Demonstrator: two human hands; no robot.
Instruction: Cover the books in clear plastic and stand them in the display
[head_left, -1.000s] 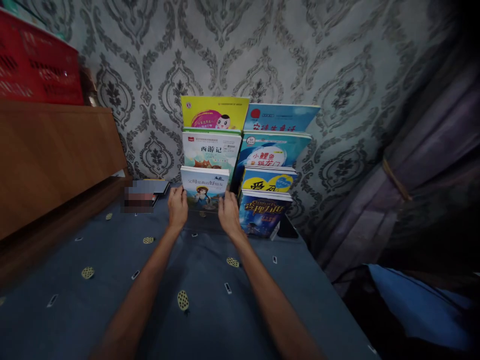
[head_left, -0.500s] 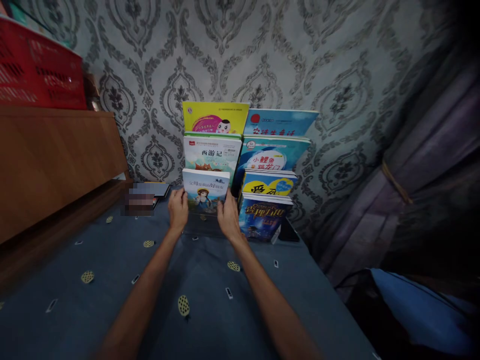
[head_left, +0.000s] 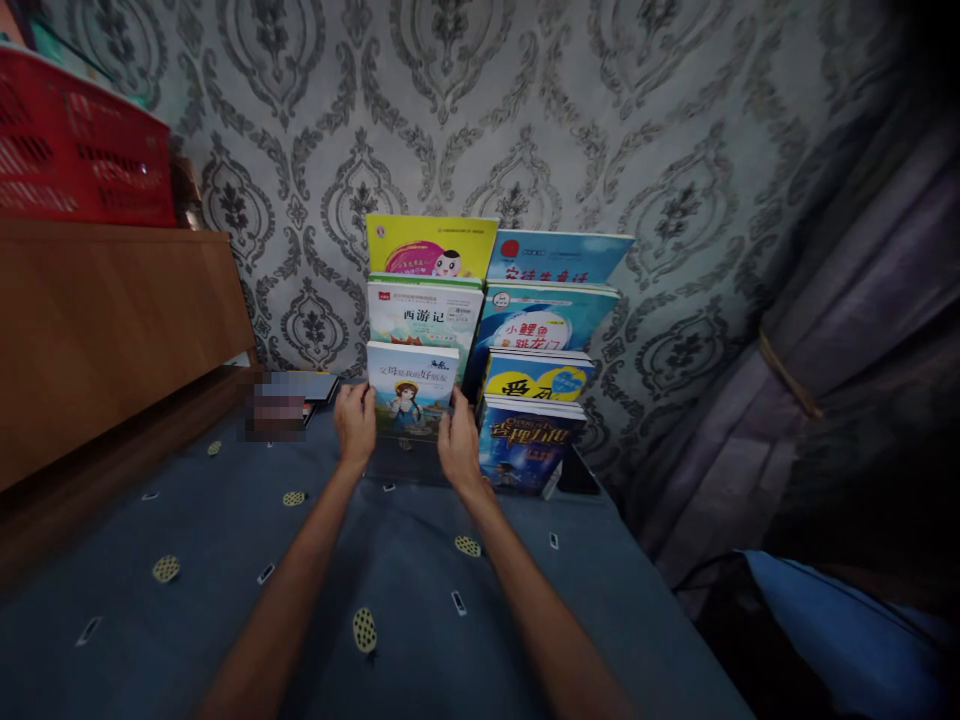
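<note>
- Pale-blue cover, girl in a hat: front book point(head_left: 411, 392), upright in the lowest left tier of a stepped book rack.
- Left hand point(head_left: 355, 427) clamped on its left edge, right hand point(head_left: 457, 446) on its right edge; book pinched between both grips, fingers curled round the sides.
- Just right: dark starry book point(head_left: 529, 447), touching or nearly.
- Behind: white-covered book point(head_left: 424, 317).
- Blue patterned bedspread point(head_left: 225, 560) below.
</note>
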